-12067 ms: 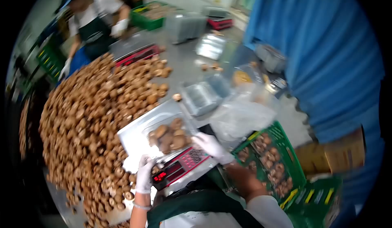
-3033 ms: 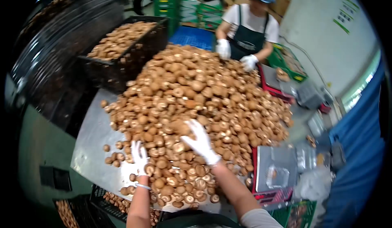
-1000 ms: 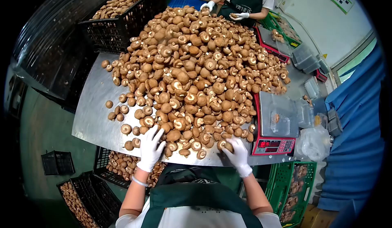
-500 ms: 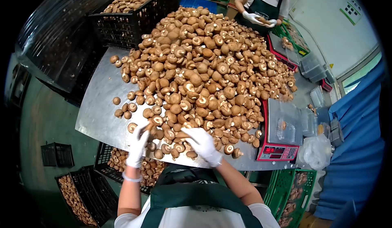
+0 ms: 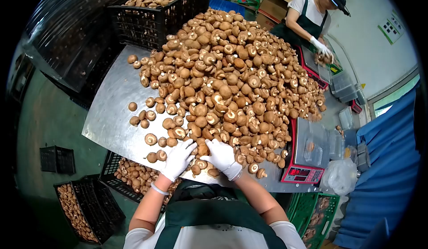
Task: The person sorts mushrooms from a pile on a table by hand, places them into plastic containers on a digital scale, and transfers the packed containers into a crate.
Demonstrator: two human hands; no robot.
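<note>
Brown shiitake mushrooms are heaped in a large pile (image 5: 236, 79) on a metal table (image 5: 107, 115). At its near edge, my left hand (image 5: 179, 159), in a white glove, lies over loose mushrooms with its fingers stretched toward the right hand. My right hand (image 5: 221, 158), also gloved, has its thumb and fingers around a brown mushroom (image 5: 203, 149). The two hands are close together, with this mushroom between them. A pale-stemmed mushroom (image 5: 201, 164) lies just below, between the wrists.
A black crate (image 5: 160, 22) of mushrooms stands at the back left. On the right are a red scale (image 5: 303, 174) with a clear plastic tray (image 5: 312, 148) and a plastic bag (image 5: 341, 176). Below the table sit black and green crates (image 5: 330, 213). A co-worker (image 5: 307, 19) stands at the far side.
My left hand has moved right, away from the loose mushrooms at the left, to beside my right hand. The view has shifted slightly. The co-worker's hand has moved to the right, over a tray.
</note>
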